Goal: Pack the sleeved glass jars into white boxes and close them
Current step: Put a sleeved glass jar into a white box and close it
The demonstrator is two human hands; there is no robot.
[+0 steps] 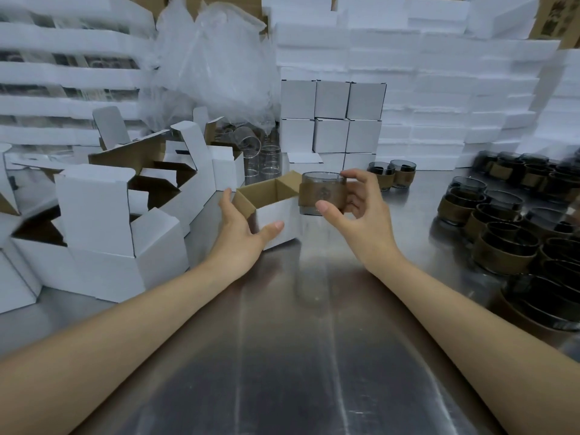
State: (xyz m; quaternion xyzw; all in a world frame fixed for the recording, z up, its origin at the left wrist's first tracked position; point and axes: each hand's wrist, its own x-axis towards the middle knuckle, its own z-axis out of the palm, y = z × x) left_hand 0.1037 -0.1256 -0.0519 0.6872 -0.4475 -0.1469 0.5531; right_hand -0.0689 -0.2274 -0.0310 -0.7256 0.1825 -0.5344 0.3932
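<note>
An open box, white outside and plain brown inside, beside a smoky grey glass jar in a brown sleeve bearing a faint emblem. Right of the box, dark jars with matching brown bands; left, white cartons lined brown; below, a streaked silver-grey table.

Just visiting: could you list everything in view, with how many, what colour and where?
open box: one, white outside, brown inside, table centre
held jar: one, dark glass, brown sleeve, just right of the open box
sleeved jars: many, dark glass, brown sleeves, table's right side
closed boxes: at least six, white, stacked behind centre
empty boxes: several, white, flaps up, left
clear jars: a few, colourless, behind the open box
plastic wrap: one heap, clear, back centre
flat cartons: many, white, stacked along the back
table: one, grey metal, underneath
left hand: one, grips the open box
right hand: one, holds the held jar
</note>
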